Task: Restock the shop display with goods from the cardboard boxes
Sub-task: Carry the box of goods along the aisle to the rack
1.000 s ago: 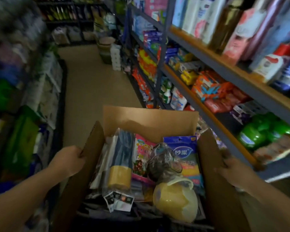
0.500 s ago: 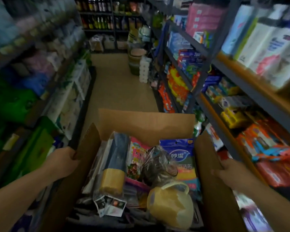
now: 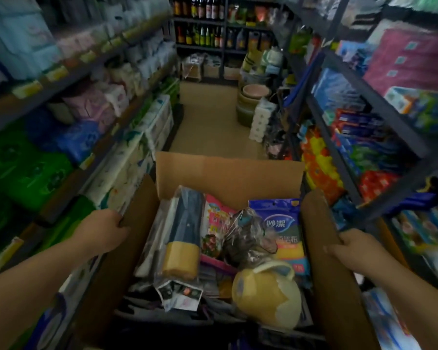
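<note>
An open brown cardboard box (image 3: 228, 173) fills the lower middle of the head view, its flaps standing up, and a person carries it between two bare hands in a narrow shop aisle. The left hand (image 3: 104, 229) grips the box's left flap, fingers curled over the flap's edge. The right hand (image 3: 352, 245) grips the right flap, its fingers wrapped over the cardboard rim.

Inside the box, toward its left side, lies a long clear-wrapped pack holding a dark blue handle with a yellow sponge head (image 3: 181, 256). A pink printed packet (image 3: 215, 223) stands just right of it, near the box's middle. A crumpled clear plastic bag of dark items (image 3: 248, 238) sits beside the packet. A blue packet of cleaning cloths with white lettering (image 3: 281, 223) leans against the box's right wall. A pale yellow plastic jug with a handle (image 3: 266, 296) lies in the box's near right corner, touching the plastic bag.

Left of the box, dark metal shelves (image 3: 68, 79) carry green, blue and pink soft packs. Right of the box, a second dark metal rack (image 3: 379, 109) holds colourful boxed and bagged goods. Beyond the box, the beige floor (image 3: 208, 117) runs to a far shelf of dark bottles (image 3: 200, 34), with stacked round basins (image 3: 253, 97) on the floor near the right rack.
</note>
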